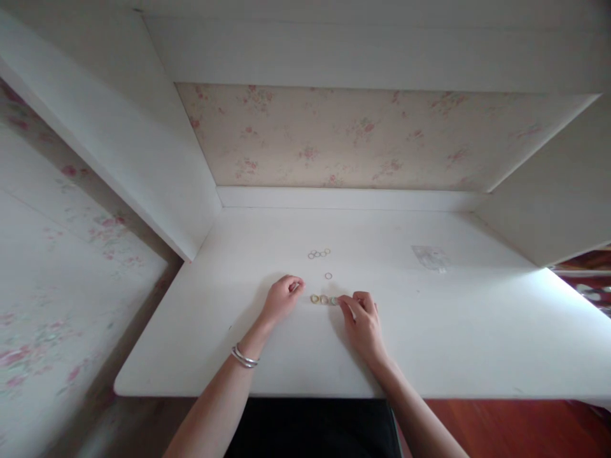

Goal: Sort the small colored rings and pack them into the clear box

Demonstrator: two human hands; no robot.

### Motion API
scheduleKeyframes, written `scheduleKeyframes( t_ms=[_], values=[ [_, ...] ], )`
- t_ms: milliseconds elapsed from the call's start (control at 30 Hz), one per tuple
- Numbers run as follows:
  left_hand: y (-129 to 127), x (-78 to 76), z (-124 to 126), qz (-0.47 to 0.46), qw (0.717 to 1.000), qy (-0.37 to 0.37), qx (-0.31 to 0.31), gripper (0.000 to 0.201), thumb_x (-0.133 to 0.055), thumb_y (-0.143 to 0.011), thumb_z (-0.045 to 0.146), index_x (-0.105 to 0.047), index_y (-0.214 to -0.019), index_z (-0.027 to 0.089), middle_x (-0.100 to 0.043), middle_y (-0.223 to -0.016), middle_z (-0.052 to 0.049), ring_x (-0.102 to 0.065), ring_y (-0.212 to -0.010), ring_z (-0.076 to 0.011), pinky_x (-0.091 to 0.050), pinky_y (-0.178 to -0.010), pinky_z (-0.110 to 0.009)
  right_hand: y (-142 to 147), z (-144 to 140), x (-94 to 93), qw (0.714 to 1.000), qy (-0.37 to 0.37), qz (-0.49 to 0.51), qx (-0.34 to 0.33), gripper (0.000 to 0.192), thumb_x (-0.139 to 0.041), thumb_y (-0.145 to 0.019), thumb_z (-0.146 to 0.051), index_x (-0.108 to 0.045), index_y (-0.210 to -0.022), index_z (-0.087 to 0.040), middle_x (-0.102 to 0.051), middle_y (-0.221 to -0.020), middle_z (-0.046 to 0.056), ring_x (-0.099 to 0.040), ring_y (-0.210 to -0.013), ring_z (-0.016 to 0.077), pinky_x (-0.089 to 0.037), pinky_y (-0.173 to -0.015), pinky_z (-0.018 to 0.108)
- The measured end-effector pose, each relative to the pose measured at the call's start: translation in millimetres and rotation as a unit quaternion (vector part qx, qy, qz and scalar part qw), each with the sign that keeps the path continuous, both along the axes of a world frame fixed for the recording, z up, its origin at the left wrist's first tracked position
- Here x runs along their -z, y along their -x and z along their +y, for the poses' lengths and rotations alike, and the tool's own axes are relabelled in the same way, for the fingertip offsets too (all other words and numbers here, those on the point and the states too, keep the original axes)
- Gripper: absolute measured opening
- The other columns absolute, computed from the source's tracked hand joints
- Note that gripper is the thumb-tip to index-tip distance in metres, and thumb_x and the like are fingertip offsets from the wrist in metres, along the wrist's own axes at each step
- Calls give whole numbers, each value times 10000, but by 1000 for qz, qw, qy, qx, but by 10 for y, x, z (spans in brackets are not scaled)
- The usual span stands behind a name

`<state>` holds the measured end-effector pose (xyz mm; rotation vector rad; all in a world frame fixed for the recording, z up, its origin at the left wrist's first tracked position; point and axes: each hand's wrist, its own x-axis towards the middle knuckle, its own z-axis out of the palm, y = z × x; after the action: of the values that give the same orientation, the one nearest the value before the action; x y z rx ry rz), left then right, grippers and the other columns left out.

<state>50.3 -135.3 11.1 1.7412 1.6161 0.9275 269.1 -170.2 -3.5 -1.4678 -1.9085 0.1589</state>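
Three small rings stand side by side in a short row on the white desk: a yellowish ring (pixel 314 302) at the left, a pale gold ring (pixel 324 302) in the middle and a greenish ring (pixel 333 302) at the right. My right hand (pixel 365 324) pinches at the greenish ring, thumb and forefinger closed at its right side. Left of the row, my left hand (pixel 281 298) has its fingers curled together; a pale sliver shows there, too small to name. Just beyond the row lies a single thin ring (pixel 328 279).
Farther back, several thin rings (pixel 323 254) lie in a slanting line. A clear plastic bag (pixel 429 257) rests at the right. White side panels and a floral back wall (pixel 334 140) enclose the white desk (pixel 191 356), whose front edge is near my forearms.
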Motion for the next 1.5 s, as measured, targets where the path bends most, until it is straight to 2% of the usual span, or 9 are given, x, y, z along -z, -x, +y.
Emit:
scheduleKeyframes(
  t_ms=[200,367,567,767,933,1067,1233,1333,1500],
  values=[
    [-117,-48,128,37,999,-22,7,186,-494,-834,284,-644,-862,180,-611,-741,-8,-539,-669,-122,-412,-645,-229,-290,37,27,995,16,92,45,246,-463,-891,-360,-663,-916,-219,-485,-878,45,-498,-746,148,-422,-689,290],
    [-273,-130,474,120,991,-58,1,159,-497,-834,240,-643,-863,184,-628,-825,-33,-555,-726,-138,-425,-709,-251,-358,67,29,986,61,145,57,279,-446,-887,-397,-659,-910,-218,-469,-887,40,-488,-706,133,-428,-662,274],
    [-447,-132,840,210,976,-47,-19,194,-469,-870,271,-645,-916,205,-625,-953,-58,-583,-819,-163,-421,-738,-260,-377,70,29,979,76,180,57,308,-434,-878,-424,-663,-887,-218,-472,-861,31,-456,-608,109,-420,-602,262],
    [-538,-69,984,279,959,-38,-15,239,-438,-887,326,-651,-938,230,-598,-1002,-57,-591,-811,-174,-420,-697,-269,-404,87,26,972,82,210,65,301,-447,-872,-424,-663,-874,-214,-466,-851,22,-417,-554,89,-408,-566,249],
    [-546,-61,1025,280,960,-15,-22,238,-451,-881,316,-667,-900,219,-584,-997,-65,-587,-804,-171,-420,-699,-271,-414,94,26,973,77,208,59,297,-445,-872,-415,-665,-876,-215,-466,-838,22,-428,-566,95,-404,-558,248],
    [-529,-68,1019,269,963,-20,-21,218,-463,-877,305,-665,-882,222,-585,-981,-54,-582,-815,-164,-423,-722,-264,-414,94,23,973,76,209,60,303,-446,-870,-421,-669,-880,-215,-466,-838,22,-420,-551,91,-403,-548,248],
    [-470,-104,892,225,972,-69,-9,194,-473,-878,290,-653,-899,221,-592,-948,-45,-582,-837,-159,-431,-783,-260,-402,89,18,972,80,210,63,289,-459,-870,-421,-666,-873,-219,-461,-837,16,-425,-563,92,-403,-558,247],
    [-432,-158,669,196,976,-94,16,194,-471,-882,288,-644,-934,218,-593,-948,-46,-580,-851,-156,-440,-806,-258,-395,90,21,972,86,208,63,296,-455,-873,-426,-664,-873,-216,-459,-839,14,-417,-551,86,-399,-553,246],
    [-438,-218,113,179,975,-110,72,234,-422,-910,300,-630,-993,236,-582,-923,-46,-574,-816,-146,-448,-780,-249,-389,97,29,973,83,205,68,299,-455,-872,-434,-662,-869,-219,-462,-836,14,-425,-557,90,-402,-558,248]
  ],
)
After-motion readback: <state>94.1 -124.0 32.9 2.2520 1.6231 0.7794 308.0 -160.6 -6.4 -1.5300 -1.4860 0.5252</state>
